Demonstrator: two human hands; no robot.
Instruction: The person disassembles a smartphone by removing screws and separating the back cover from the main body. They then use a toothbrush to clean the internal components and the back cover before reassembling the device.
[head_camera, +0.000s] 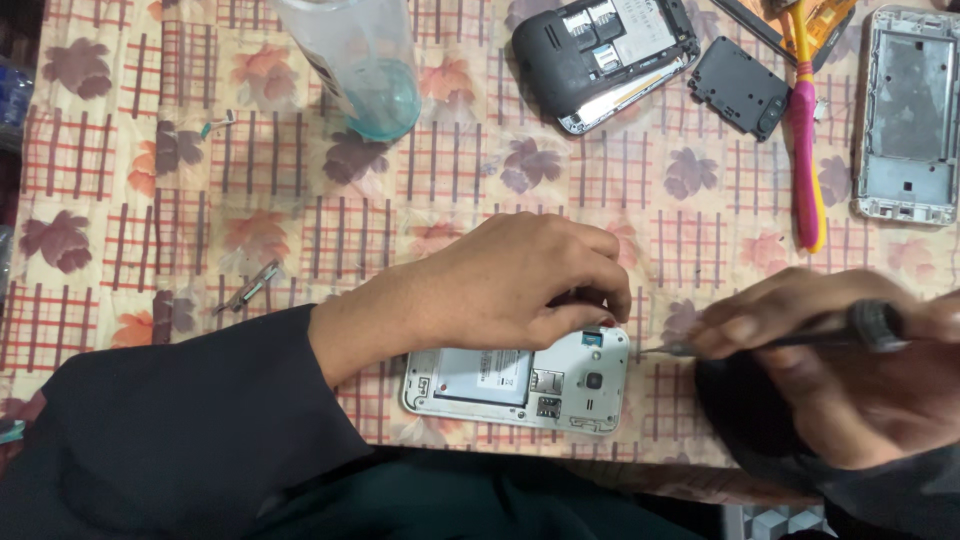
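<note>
White phone (520, 382), back cover off, internals exposed, lies flat at six o'clock on the floral tablecloth (130, 170). Left hand (510, 280) presses curled fingers onto its upper edge. Right hand (830, 370), at three o'clock, pinches a screwdriver (790, 340); tip beside the phone's right edge.

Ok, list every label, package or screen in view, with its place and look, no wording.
Battery label: pale rectangle in the white open-backed phone under the left hand.
Bottle label: narrow strip on the clear plastic bottle, top centre.
No lit screens or packages.
</note>
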